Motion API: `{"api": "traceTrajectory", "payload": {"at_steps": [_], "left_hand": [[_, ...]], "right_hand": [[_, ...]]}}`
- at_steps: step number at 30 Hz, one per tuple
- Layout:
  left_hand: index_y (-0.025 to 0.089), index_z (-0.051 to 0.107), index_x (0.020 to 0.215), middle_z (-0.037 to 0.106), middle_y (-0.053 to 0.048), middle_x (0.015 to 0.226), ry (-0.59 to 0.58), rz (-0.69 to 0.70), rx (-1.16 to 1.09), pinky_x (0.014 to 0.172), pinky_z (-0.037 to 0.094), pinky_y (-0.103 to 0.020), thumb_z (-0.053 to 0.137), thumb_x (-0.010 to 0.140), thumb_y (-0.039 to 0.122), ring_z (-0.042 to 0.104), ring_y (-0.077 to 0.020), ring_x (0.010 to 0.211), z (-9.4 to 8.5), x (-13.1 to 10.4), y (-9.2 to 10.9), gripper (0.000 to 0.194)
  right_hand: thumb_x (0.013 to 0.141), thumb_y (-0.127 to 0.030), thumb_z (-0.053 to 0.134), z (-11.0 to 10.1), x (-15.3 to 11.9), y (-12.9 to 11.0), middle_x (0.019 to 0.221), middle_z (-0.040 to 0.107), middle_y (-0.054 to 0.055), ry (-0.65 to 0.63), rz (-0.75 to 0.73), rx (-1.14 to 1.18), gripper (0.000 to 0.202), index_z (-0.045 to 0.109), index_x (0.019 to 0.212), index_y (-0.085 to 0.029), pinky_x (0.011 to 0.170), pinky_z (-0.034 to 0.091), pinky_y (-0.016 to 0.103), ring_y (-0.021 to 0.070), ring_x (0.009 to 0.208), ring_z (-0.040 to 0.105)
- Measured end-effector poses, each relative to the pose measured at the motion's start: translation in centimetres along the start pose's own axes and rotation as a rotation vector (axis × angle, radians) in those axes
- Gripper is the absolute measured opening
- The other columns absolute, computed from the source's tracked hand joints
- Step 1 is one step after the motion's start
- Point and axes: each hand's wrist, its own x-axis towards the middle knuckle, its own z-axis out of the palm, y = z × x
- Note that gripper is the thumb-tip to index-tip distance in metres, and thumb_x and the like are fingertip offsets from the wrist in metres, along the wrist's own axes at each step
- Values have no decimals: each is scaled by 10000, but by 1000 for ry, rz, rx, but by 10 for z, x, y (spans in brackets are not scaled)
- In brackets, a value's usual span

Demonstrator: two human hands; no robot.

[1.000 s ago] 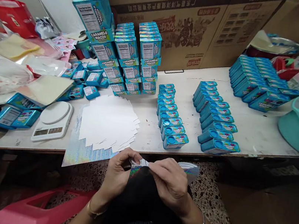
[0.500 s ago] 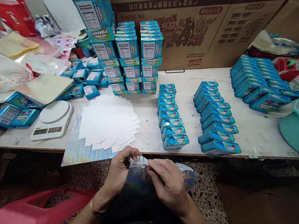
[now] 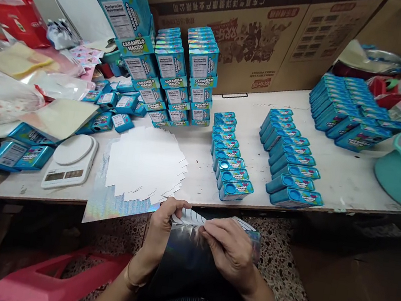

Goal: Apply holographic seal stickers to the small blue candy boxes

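Over my lap, at the table's front edge, I hold shiny holographic sheets (image 3: 184, 248), dark and mirror-like on the side facing me. Their top edge is bent over and shows white with dark lines, like fanned edges; how many there are I cannot tell. My left hand (image 3: 160, 232) pinches the left end of this edge between thumb and fingers. Closed on the middle of the same edge is my right hand (image 3: 232, 251), and more striped white shows beyond it. On the table just ahead lies a fanned pile of white sheets (image 3: 145, 165), with a holographic sheet (image 3: 101, 206) under it.
A white kitchen scale (image 3: 70, 161) stands left of the pile. Stacked blue candy boxes (image 3: 172, 63) rise behind it. Rows of blue tins (image 3: 234, 173) stand at centre right. A turquoise tub (image 3: 399, 170) is far right, a pink stool (image 3: 49, 279) below left.
The folded edge between my hands has spread, showing more striped white. The shiny side hangs flatter and wider below. Both hands stay in nearly the same place.
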Motion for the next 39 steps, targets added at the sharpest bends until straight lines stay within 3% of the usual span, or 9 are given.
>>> {"api": "traceTrajectory", "payload": {"at_steps": [4, 9, 17, 21, 26, 31, 35, 39], "left_hand": [[210, 689, 971, 505, 26, 715, -14, 25, 38, 623, 397, -256, 663, 728, 168, 509, -150, 656, -1, -1, -2, 248], [205, 680, 965, 497, 33, 718, -34, -19, 76, 627, 387, -251, 666, 713, 163, 486, -143, 651, 0, -1, 0, 256], [204, 669, 982, 478, 38, 734, -27, -82, 34, 662, 384, -258, 680, 725, 206, 489, -146, 677, 2, -3, 2, 258], [196, 657, 998, 460, 41, 737, -36, -97, 43, 624, 365, -245, 690, 718, 225, 467, -135, 654, 1, -2, 4, 283], [181, 640, 994, 484, 41, 760, -58, -124, 46, 626, 381, -248, 776, 625, 270, 474, -137, 664, 0, 0, 12, 404], [180, 648, 1000, 509, 39, 759, -69, -159, 73, 660, 398, -257, 716, 613, 233, 495, -147, 690, 0, 2, 15, 397], [179, 642, 995, 521, 31, 778, -90, -181, 48, 695, 406, -270, 647, 633, 192, 513, -155, 723, 1, 5, 11, 362], [193, 640, 979, 496, 35, 765, -89, -214, 1, 718, 402, -277, 583, 682, 162, 509, -155, 733, 4, 8, 6, 304]], "right_hand": [[921, -94, 612, 2, -6, 2, 905, 743, 50, 7, -53, 14, 211, 680, 1071, -225, 682, 519, 318, 172, 770, 666], [919, -152, 644, 1, 0, -1, 875, 715, 53, -25, 19, 63, 277, 649, 1190, -211, 669, 522, 333, 187, 762, 643], [884, -38, 621, 6, -12, 3, 1062, 721, 116, 63, -138, -33, 343, 659, 1185, -199, 797, 559, 389, 225, 978, 667], [903, -60, 598, 3, -10, 0, 1085, 722, 104, 39, -65, 18, 336, 638, 1197, -217, 849, 577, 394, 231, 1019, 674], [948, -134, 559, -5, 10, -7, 1233, 676, 117, -125, 89, 77, 559, 420, 1483, -221, 930, 576, 413, 245, 1137, 633], [949, -48, 510, 0, 21, -4, 1048, 736, 79, -157, -109, 37, 549, 476, 1464, -234, 767, 597, 358, 211, 914, 671], [910, 8, 500, 5, 14, 3, 1111, 745, 122, -105, -288, -67, 604, 461, 1485, -176, 810, 607, 385, 232, 985, 685], [895, 17, 522, 6, 8, 10, 1095, 750, 141, -80, -368, -100, 624, 443, 1493, -143, 806, 616, 388, 238, 1008, 690]]}}
